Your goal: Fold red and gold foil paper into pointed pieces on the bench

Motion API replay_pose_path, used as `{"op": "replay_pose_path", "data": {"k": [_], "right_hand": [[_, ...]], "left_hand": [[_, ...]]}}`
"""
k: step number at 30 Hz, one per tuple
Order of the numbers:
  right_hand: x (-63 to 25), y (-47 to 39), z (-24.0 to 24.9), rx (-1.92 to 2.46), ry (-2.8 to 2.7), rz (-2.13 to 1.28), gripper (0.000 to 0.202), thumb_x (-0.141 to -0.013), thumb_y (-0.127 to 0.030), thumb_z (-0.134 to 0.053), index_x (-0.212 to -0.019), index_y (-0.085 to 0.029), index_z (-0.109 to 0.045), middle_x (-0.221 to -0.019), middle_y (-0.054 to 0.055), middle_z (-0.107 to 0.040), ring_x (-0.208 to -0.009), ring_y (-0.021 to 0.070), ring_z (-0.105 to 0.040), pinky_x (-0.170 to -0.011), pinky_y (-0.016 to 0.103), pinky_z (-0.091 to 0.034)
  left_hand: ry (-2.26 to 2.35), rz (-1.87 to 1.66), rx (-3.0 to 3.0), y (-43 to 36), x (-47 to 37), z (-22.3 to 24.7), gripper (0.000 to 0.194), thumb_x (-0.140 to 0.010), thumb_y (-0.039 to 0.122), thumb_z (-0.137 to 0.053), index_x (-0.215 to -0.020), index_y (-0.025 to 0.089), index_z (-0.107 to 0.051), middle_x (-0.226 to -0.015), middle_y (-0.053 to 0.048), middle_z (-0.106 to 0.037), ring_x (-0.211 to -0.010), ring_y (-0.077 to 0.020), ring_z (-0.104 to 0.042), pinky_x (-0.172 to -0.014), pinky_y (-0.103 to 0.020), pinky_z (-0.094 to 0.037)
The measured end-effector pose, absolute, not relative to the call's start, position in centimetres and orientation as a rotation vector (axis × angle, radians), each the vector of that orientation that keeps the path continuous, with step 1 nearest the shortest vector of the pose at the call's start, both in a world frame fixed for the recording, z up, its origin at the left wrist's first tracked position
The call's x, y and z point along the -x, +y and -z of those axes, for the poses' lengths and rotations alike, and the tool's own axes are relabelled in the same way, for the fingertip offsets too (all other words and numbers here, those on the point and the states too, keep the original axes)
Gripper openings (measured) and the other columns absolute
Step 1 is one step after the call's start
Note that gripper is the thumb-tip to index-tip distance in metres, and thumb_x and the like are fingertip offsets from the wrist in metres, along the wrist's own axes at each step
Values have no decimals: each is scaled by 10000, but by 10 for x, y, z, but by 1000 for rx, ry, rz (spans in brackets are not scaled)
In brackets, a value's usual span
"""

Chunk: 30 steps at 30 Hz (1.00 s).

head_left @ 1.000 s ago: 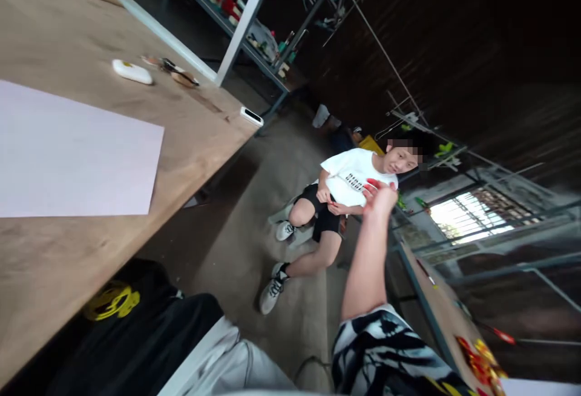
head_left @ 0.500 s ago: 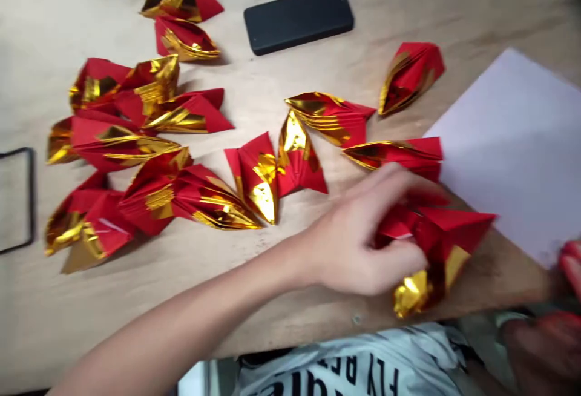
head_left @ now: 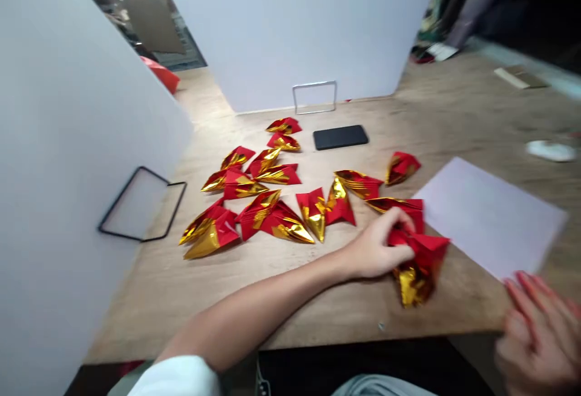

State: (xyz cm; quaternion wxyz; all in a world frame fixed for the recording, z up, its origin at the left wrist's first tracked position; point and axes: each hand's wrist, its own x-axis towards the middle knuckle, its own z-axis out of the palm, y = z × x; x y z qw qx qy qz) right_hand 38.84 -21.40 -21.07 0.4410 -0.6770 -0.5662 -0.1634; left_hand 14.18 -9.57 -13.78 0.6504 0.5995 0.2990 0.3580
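Thumb and fingers of my left hand [head_left: 379, 247] are closed on a folded red and gold paper piece [head_left: 420, 269] near the table's front edge. My right hand [head_left: 540, 329], its fingertips reddish, is spread at the lower right, by the near corner of a white sheet [head_left: 494, 217]; nothing shows in it. Just beyond my left hand lies another folded paper piece [head_left: 399, 205]. Several more red and gold folded pieces [head_left: 258, 220] lie in loose groups to the left, and a single one [head_left: 402, 167] sits behind the sheet.
On the wooden table [head_left: 327, 317] lies a black phone [head_left: 340, 137]. White panels stand at the back [head_left: 295, 26] and left [head_left: 59, 160], with a silver wire stand [head_left: 315, 98] and a black wire stand [head_left: 140, 205] at their bases. A small white object [head_left: 551, 151] is far right.
The view has tilted up and widened, bringing the panels and the table's far side into view. My right hand shows much more now. My left hand still holds the folded paper piece.
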Motion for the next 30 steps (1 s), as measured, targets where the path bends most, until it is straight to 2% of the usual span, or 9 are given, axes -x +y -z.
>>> {"op": "replay_pose_path", "data": {"k": [2,4,7,9,11,14,18,23,30], "right_hand": [[-383,-218,205,1524,-1485,549,299,-957,-298,-624,-1237,-281,-727,-1195,151,-747,-1173,418,-698,-1039,654,-531],[-364,-218,191,1437,-1466,479,368,-940,-235,-630,-1301,-251,-700,-1257,145,-727,-1188,370,-696,-1054,616,-538],[-325,-203,166,1354,-1379,-17,375,-975,-301,-598,-1339,-236,-662,-1350,143,-663,-1234,300,-664,-1053,510,-563],[-307,-188,154,1296,-1298,-416,452,-968,-357,-624,-1395,-213,-602,-1411,153,-617,-1215,263,-667,-966,405,-610],[-300,-175,147,1208,-1211,-726,490,-946,-384,-655,-1396,-203,-586,-1368,138,-656,-1179,239,-685,-967,360,-602],[-303,-168,145,1086,-1095,-954,533,-893,-389,-718,-1380,-218,-585,-1277,101,-715,-1139,226,-704,-999,353,-579],[-314,-171,151,1049,-1009,-1073,585,-866,-366,-745,-1409,-250,-560,-1215,75,-740,-1089,220,-718,-1007,381,-571],[-318,-172,154,967,-974,-1081,314,-897,-256,-717,-1209,-281,-700,-1247,21,-733,-1128,177,-695,-1009,310,-554],[-316,-172,152,1033,-840,-1026,234,-873,-224,-712,-1104,-261,-705,-1121,16,-732,-1048,185,-693,-935,302,-573]], "left_hand": [[651,-844,-1384,-96,-143,136,243,-708,209,-649,-894,204,-493,-802,19,-529,-710,-135,-491,-643,-256,-430],[621,-856,-1402,-97,-143,135,214,-704,226,-659,-863,195,-519,-791,20,-527,-733,-144,-484,-672,-264,-421],[599,-844,-1426,-95,-142,134,228,-717,272,-716,-849,184,-552,-796,20,-539,-746,-148,-480,-687,-263,-411],[601,-830,-1445,-93,-142,133,258,-735,320,-752,-850,181,-567,-807,12,-564,-749,-153,-496,-685,-265,-417],[616,-821,-1466,-92,-142,132,296,-752,373,-780,-864,181,-585,-822,3,-593,-741,-157,-513,-674,-268,-426],[647,-814,-1496,-93,-142,130,341,-758,424,-818,-889,180,-620,-827,-6,-624,-730,-164,-543,-672,-280,-451],[671,-821,-1507,-96,-142,128,396,-738,401,-866,-983,177,-650,-940,-31,-673,-877,-192,-616,-818,-311,-511],[665,-861,-1482,-97,-142,128,492,-754,347,-877,-1137,188,-612,-995,-38,-687,-969,-192,-657,-907,-316,-536],[647,-960,-1339,-94,-140,143,329,-837,306,-822,-1130,240,-687,-1139,-59,-713,-1082,-216,-683,-945,-321,-551]]}}
